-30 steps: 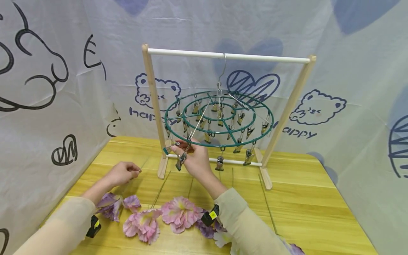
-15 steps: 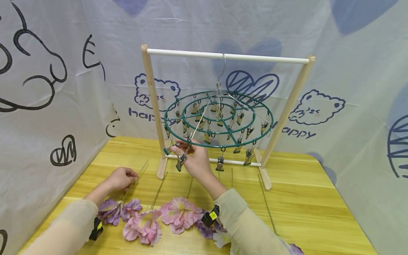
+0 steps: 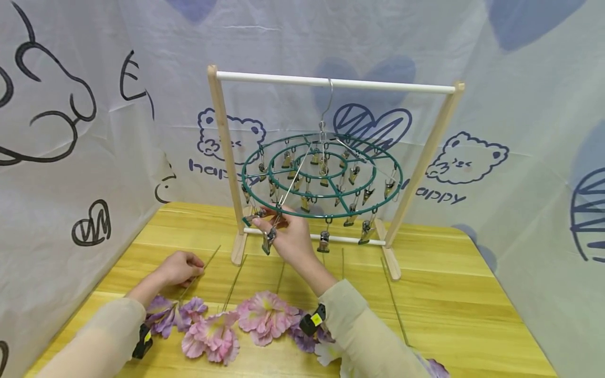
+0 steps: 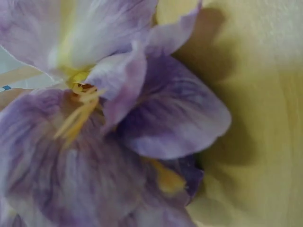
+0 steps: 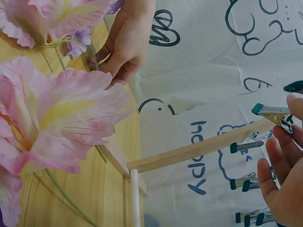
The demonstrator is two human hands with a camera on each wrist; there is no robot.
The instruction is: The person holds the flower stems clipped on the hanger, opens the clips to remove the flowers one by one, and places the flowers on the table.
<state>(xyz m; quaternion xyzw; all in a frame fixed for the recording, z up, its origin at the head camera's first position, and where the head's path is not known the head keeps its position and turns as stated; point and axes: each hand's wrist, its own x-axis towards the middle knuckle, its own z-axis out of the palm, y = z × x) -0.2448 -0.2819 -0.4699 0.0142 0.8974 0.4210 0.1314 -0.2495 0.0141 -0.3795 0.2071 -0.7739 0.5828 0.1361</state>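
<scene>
In the head view my left hand [image 3: 181,269] pinches the thin stem [image 3: 212,254] of a purple artificial flower [image 3: 170,315] at the table's left. Its ruffled petals [image 4: 175,109] fill much of the left wrist view, hiding the left fingers there. My right hand [image 3: 291,236] reaches under the front left of a round green clip hanger [image 3: 312,214] and holds one metal clip [image 3: 255,216] between thumb and fingers, tilted sideways. That clip [image 5: 274,115] has green tips in the right wrist view. Another clip [image 3: 269,241] dangles in front of the right thumb.
A wooden stand [image 3: 222,136] with a white top bar [image 3: 378,84] bears the hanger. Pink flowers [image 3: 266,317] and a white flower [image 3: 327,353] lie along the near side of the yellow wood-grain table [image 3: 454,294], stems pointing away. Printed cloth [image 3: 160,31] surrounds the back and sides.
My left hand has drawn back toward the near side and lower, so more of the stem shows beyond its fingers. The right hand keeps its place with the clip.
</scene>
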